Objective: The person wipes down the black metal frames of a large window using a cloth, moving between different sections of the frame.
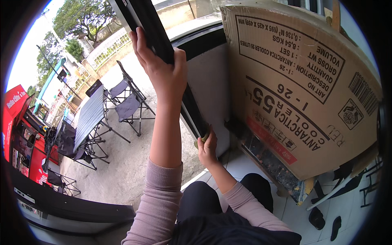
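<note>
My left hand (pixel 162 67) grips the upper part of a black metal door frame's edge (pixel 159 33), thumb on one side and fingers on the other. Lower down the same edge, my right hand (pixel 209 150) holds a small yellow-green cloth or sponge (pixel 196 143) against the frame; most of it is hidden by the fingers and the frame. The frame runs slanting from the top of the view to just above my knees. A pale lower door panel (pixel 208 92) lies to its right.
Close on the right, a large cardboard cooler box (pixel 294 92) rests on a paint-spotted board or table (pixel 272 165). Black sandals (pixel 317 218) lie on the tiled floor (pixel 278 208). Outside on the left are folding chairs (pixel 128 107), a slatted table (pixel 90 116) and a red stall (pixel 18 101).
</note>
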`<state>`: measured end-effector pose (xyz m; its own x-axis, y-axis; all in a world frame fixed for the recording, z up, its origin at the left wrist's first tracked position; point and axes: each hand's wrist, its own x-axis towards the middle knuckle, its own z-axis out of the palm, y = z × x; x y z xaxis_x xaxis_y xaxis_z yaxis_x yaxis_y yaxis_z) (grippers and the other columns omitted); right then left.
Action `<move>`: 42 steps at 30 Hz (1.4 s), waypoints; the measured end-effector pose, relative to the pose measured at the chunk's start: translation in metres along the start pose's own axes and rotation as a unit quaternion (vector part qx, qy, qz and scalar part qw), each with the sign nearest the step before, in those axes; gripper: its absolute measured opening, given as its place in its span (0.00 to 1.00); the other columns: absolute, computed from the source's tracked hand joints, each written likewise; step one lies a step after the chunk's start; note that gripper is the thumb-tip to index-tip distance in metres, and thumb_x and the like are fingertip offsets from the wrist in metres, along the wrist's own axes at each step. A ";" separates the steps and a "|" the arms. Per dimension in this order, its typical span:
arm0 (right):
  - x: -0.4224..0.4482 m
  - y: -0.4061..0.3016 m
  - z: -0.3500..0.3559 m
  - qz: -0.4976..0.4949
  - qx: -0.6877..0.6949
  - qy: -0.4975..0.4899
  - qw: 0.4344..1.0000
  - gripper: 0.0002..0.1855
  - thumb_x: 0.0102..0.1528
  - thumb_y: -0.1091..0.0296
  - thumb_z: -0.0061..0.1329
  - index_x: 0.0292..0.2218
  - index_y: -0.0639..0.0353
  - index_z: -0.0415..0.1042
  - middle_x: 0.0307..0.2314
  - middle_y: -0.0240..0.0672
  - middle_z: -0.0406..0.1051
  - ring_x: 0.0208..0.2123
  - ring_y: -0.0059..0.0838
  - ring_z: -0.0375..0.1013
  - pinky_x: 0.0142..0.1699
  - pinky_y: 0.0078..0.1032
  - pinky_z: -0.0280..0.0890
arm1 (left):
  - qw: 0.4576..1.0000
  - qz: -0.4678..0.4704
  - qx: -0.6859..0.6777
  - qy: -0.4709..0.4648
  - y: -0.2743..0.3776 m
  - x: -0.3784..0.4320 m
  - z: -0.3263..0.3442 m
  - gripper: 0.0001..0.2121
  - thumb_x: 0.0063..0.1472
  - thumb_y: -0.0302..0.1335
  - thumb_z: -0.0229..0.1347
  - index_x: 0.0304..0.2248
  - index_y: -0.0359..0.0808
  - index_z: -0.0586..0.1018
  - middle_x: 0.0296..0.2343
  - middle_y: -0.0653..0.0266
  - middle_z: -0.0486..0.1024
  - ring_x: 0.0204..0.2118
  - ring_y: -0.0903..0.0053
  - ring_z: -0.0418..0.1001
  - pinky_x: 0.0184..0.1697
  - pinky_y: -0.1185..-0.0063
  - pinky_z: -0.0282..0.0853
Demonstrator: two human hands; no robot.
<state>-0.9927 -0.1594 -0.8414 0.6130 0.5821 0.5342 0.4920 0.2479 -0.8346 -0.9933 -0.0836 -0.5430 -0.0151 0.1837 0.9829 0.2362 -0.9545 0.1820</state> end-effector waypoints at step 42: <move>0.489 -0.670 -0.085 -0.365 -0.084 0.191 0.907 0.31 0.59 0.68 0.39 0.57 0.72 0.43 0.40 0.55 0.61 0.38 0.49 0.69 0.38 0.36 0.69 | 0.969 0.000 -0.198 -0.147 0.086 0.512 -0.123 0.19 0.59 0.33 0.44 0.47 0.31 0.70 0.43 0.52 0.68 0.48 0.65 0.65 0.52 0.72 0.56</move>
<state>-0.9702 -0.1066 -0.0093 0.2400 -0.0082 0.9707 0.9205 0.3197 -0.2249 -1.1005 -0.1009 -0.0207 0.2759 0.1878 0.9427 -0.1560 -0.9590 0.2367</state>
